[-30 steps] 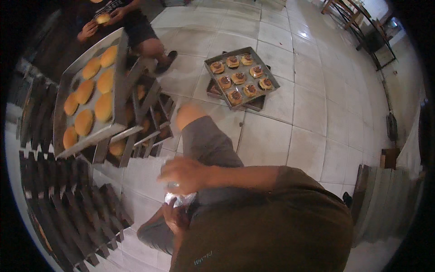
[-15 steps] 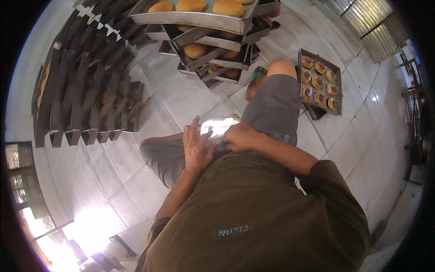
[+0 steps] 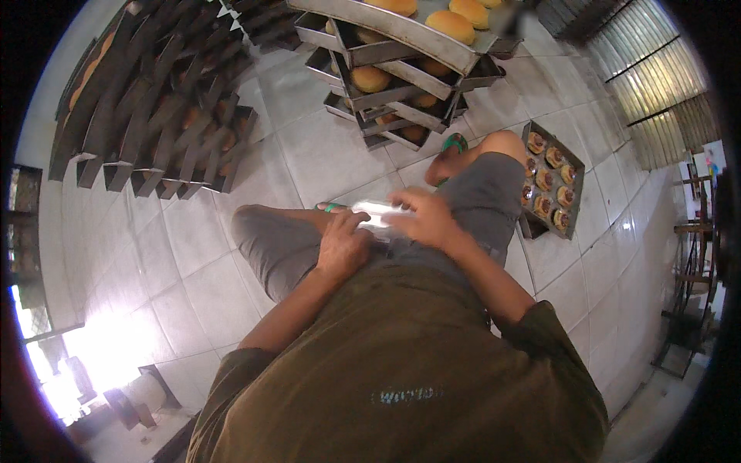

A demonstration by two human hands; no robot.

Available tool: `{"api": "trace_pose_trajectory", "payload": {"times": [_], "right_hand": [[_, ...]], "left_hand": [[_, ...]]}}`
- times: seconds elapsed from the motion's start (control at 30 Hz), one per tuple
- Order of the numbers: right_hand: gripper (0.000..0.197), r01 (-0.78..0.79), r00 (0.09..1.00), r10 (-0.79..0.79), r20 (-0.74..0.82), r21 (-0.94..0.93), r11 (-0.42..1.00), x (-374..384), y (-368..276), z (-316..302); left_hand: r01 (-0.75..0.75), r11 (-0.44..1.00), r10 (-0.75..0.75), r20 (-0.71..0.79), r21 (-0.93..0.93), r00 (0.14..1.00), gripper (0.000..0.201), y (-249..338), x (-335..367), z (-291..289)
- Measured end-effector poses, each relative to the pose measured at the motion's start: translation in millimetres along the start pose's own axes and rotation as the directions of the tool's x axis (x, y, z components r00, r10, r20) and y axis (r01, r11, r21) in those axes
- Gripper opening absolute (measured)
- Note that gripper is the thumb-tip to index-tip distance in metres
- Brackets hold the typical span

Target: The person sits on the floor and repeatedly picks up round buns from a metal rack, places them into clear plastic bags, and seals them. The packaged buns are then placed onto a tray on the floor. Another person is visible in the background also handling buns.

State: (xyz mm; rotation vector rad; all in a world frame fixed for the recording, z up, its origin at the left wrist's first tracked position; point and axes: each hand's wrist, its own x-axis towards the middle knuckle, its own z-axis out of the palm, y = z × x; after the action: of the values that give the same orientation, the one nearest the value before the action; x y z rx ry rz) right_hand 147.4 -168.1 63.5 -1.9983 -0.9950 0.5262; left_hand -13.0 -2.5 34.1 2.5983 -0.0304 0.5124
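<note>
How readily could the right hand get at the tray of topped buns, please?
Probably yes, reaching over: the right leg lies between the right hand and tray, whose top looks open.

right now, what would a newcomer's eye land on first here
Probably the glaring, shiny thing between the person's left grip and right grip, over the lap; glare hides what it is. Next, the crisscrossed stack of metal trays at the top centre, golden buns in its top tray. Then the dark-topped buns in a tray on the right.
</note>
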Motion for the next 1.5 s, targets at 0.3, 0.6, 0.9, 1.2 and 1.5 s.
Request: {"api": "trace_pose_trajectory", "payload": {"times": [0.3, 0.6, 0.9, 1.2, 1.5], "right_hand": [[0.024, -0.114, 0.986, 0.151, -0.07, 0.382, 0.917, 20.5, -19.2, -18.1], [0.029, -0.247, 0.968, 0.232, 0.092, 0.484, 0.839, 44.3, -88.4, -43.8], [0.033, 0.145, 0.848, -0.333, -0.412, -0.424, 0.894, 236.5, -92.9, -231.1], [0.031, -0.231, 0.849, 0.022, 0.528, 0.334, 0.914, 93.3, -73.2, 16.3], [0.029, -0.081, 0.907, 0.061, 0.416, 0.031, 0.996, 60.0, -3.5, 26.7]], "left_hand": [[0.387, 0.886, -0.275, 0.382, -0.255, 0.882, 0.037, 60.1, 28.4, -86.2], [0.288, 0.122, -0.851, 0.05, -0.95, 0.523, 0.04, 2.8, 84.2, -83.5], [0.484, 0.438, -0.845, -0.162, -0.758, 0.51, 0.028, -25.6, -31.7, -76.8], [0.628, 0.479, -0.846, -0.133, -0.613, 0.516, 0.039, 13.2, -5.6, -104.0], [0.494, 0.211, -0.957, -0.076, -0.844, 0.279, 0.032, -31.6, -65.7, -116.0]]}}
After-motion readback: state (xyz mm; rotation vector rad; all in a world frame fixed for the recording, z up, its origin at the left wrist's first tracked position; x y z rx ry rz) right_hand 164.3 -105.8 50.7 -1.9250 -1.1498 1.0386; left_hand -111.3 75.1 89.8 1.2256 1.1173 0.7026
